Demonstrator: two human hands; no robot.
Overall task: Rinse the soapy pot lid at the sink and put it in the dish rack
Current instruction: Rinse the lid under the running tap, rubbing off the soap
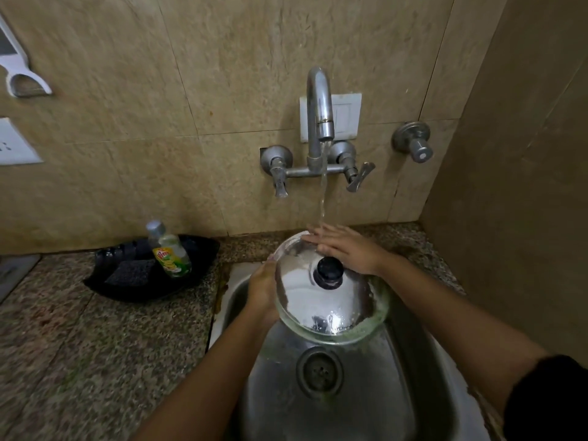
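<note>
A round steel pot lid (pixel 305 291) with a glass-like rim and a black knob (pixel 329 271) is held tilted over the steel sink (pixel 410 370). My left hand (pixel 262 289) grips its left rim from underneath. My right hand (pixel 345 248) lies flat with fingers spread on the lid's far upper surface, right under the water stream. Water runs from the wall tap (pixel 319 113) onto my right hand and the lid. No dish rack is in view.
A black tray (pixel 133 286) on the granite counter left of the sink holds a dish soap bottle (pixel 170 251) and a dark scrub pad (pixel 129 272). The sink drain (pixel 319 372) lies below the lid. A wall closes off the right side.
</note>
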